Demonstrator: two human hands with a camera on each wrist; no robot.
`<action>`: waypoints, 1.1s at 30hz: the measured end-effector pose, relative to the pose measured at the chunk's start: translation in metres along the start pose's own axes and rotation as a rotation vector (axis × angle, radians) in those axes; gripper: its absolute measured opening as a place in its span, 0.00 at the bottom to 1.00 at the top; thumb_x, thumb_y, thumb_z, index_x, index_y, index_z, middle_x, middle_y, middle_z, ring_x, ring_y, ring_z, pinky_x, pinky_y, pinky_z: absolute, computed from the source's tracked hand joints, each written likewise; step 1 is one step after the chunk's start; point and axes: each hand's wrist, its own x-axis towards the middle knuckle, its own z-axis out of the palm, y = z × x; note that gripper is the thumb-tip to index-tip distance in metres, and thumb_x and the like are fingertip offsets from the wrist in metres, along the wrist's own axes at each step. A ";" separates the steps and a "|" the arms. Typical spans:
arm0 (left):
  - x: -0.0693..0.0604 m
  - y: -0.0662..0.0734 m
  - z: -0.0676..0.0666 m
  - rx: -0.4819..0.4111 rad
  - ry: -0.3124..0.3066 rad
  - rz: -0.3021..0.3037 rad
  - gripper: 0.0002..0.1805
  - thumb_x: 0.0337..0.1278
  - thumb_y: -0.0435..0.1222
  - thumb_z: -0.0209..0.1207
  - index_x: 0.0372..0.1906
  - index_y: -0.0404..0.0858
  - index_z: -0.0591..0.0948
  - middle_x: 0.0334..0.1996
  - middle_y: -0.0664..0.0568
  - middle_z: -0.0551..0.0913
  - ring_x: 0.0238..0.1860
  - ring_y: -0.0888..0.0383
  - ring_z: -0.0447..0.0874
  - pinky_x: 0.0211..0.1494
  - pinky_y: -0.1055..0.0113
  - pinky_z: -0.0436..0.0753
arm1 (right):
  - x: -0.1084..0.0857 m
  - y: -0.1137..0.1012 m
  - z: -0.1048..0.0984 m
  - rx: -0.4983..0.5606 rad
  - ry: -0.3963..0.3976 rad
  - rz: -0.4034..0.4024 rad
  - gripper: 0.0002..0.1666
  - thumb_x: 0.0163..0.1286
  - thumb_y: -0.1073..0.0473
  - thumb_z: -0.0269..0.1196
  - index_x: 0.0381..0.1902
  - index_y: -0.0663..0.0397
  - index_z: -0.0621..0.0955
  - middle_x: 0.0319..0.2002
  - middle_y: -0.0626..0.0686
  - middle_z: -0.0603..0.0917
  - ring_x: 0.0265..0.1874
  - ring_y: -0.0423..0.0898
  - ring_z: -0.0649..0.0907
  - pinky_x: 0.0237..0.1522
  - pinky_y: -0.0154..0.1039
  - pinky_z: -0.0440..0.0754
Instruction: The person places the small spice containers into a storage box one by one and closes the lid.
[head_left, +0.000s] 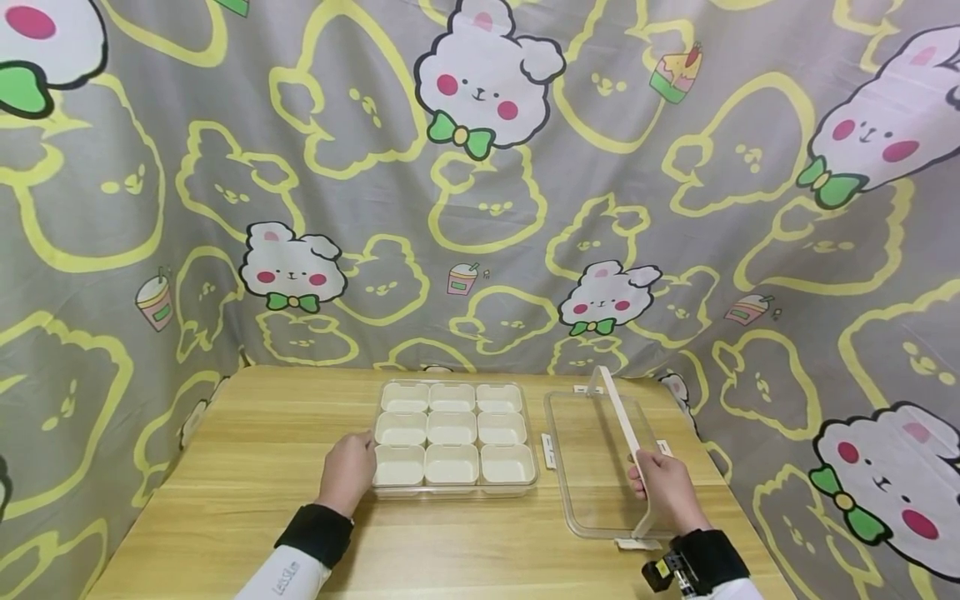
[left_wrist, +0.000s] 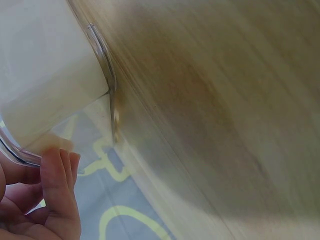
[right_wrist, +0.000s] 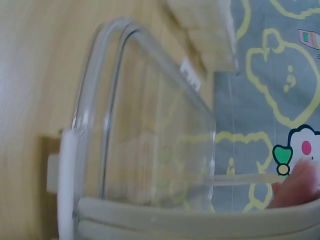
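A clear storage box (head_left: 531, 454) stands on the table, holding several cream compartment cups (head_left: 452, 429) in rows. My left hand (head_left: 348, 473) is at its left side; in the left wrist view its fingers (left_wrist: 60, 185) pinch the box's clear rim. To the right of the box is a clear lid (head_left: 566, 492) with white side latches (head_left: 549, 452) swung outward. My right hand (head_left: 667, 487) grips the lid's upright cream handle (head_left: 618, 408) near its front end. Whether the lid rests flat on the table or is slightly raised, I cannot tell.
The wooden table (head_left: 247, 450) extends left of the box and in front of it. A grey curtain (head_left: 510, 333) with yellow outlines and cartoon animals hangs around the back and both sides. A narrow gap separates box and lid.
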 end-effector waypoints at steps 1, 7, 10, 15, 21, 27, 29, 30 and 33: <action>0.000 0.000 0.000 0.002 0.002 0.004 0.14 0.69 0.28 0.52 0.50 0.24 0.84 0.41 0.33 0.86 0.39 0.42 0.86 0.41 0.46 0.83 | 0.000 -0.001 0.000 0.015 -0.011 0.015 0.23 0.82 0.57 0.44 0.55 0.77 0.71 0.27 0.51 0.79 0.23 0.41 0.78 0.25 0.35 0.80; 0.000 0.000 -0.001 0.011 0.006 0.012 0.14 0.66 0.26 0.53 0.49 0.23 0.84 0.42 0.32 0.85 0.40 0.39 0.86 0.41 0.46 0.83 | 0.001 -0.002 0.000 0.047 -0.053 0.060 0.25 0.82 0.56 0.43 0.57 0.76 0.70 0.27 0.49 0.77 0.22 0.38 0.76 0.23 0.31 0.77; 0.000 0.001 -0.001 0.009 0.005 0.003 0.14 0.67 0.27 0.53 0.49 0.24 0.84 0.43 0.32 0.85 0.41 0.39 0.86 0.41 0.45 0.83 | 0.001 -0.001 0.000 0.063 -0.066 0.072 0.25 0.82 0.55 0.42 0.59 0.76 0.70 0.26 0.48 0.76 0.20 0.37 0.74 0.21 0.29 0.74; 0.000 0.001 -0.001 0.007 0.008 0.004 0.14 0.67 0.27 0.53 0.49 0.25 0.84 0.41 0.33 0.86 0.39 0.41 0.86 0.41 0.46 0.84 | -0.001 -0.003 -0.001 0.089 -0.068 0.076 0.24 0.83 0.56 0.44 0.57 0.74 0.72 0.26 0.48 0.75 0.18 0.35 0.72 0.19 0.28 0.71; 0.000 0.001 -0.002 0.003 0.006 0.011 0.13 0.67 0.27 0.53 0.48 0.25 0.85 0.40 0.34 0.86 0.35 0.45 0.85 0.38 0.47 0.83 | -0.005 -0.007 -0.003 0.090 -0.076 0.073 0.24 0.82 0.57 0.45 0.58 0.76 0.72 0.28 0.46 0.75 0.19 0.34 0.72 0.20 0.29 0.71; 0.001 0.002 -0.002 0.001 0.003 -0.001 0.14 0.68 0.27 0.52 0.49 0.25 0.84 0.41 0.34 0.86 0.34 0.47 0.83 0.39 0.48 0.83 | -0.007 -0.009 -0.003 0.167 -0.029 0.101 0.22 0.82 0.58 0.44 0.55 0.73 0.74 0.24 0.44 0.75 0.17 0.34 0.68 0.18 0.29 0.66; 0.001 0.003 -0.001 0.001 0.000 -0.003 0.14 0.67 0.27 0.52 0.49 0.25 0.84 0.41 0.34 0.86 0.36 0.45 0.84 0.39 0.47 0.83 | -0.007 -0.009 -0.003 0.187 -0.008 0.100 0.20 0.82 0.58 0.45 0.51 0.70 0.77 0.23 0.44 0.74 0.15 0.34 0.67 0.17 0.29 0.64; 0.000 0.003 -0.001 0.000 -0.002 -0.006 0.14 0.68 0.27 0.52 0.49 0.25 0.84 0.42 0.34 0.86 0.36 0.45 0.84 0.40 0.47 0.83 | -0.007 -0.010 -0.003 0.189 -0.002 0.098 0.19 0.82 0.58 0.45 0.50 0.69 0.77 0.23 0.44 0.74 0.15 0.35 0.67 0.17 0.29 0.64; 0.001 0.002 -0.001 -0.001 -0.004 -0.012 0.14 0.68 0.27 0.52 0.49 0.25 0.84 0.41 0.35 0.86 0.36 0.46 0.84 0.40 0.47 0.83 | -0.009 -0.012 -0.005 0.168 0.002 0.087 0.19 0.82 0.58 0.45 0.49 0.67 0.78 0.23 0.43 0.74 0.15 0.35 0.66 0.17 0.30 0.63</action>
